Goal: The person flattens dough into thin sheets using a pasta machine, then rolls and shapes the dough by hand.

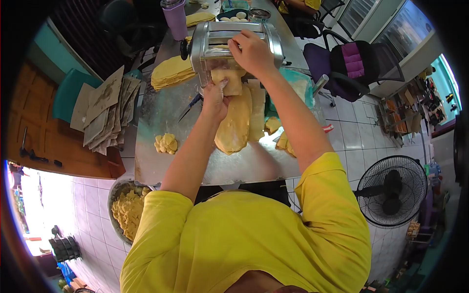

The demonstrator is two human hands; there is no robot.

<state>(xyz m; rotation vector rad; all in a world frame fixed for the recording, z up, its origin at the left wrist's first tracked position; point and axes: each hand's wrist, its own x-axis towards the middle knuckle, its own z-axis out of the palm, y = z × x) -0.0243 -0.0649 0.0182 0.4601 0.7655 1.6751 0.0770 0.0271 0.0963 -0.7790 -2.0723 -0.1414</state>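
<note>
A silver roller machine [237, 35] stands on the metal table, and a yellow dough sheet [233, 87] hangs from its front. My left hand [215, 100] grips the left edge of this sheet below the rollers. On top of the machine rests my right hand [252, 52], its fingers curled at the roller opening; what they hold, if anything, is hidden. Beneath the hanging sheet, a long flat dough piece [233, 127] lies on the table. Stacked dough sheets [173, 72] lie left of the machine. A small dough lump [166, 143] sits at the table's left.
A bowl of dough [128, 211] stands below the table's left corner. A dark-handled tool [190, 107] lies near my left wrist. A purple tumbler [176, 20] stands behind the machine's left side. At the right are a chair [354, 61] and a fan [392, 192]. Another person's yellow sleeve [312, 5] shows behind.
</note>
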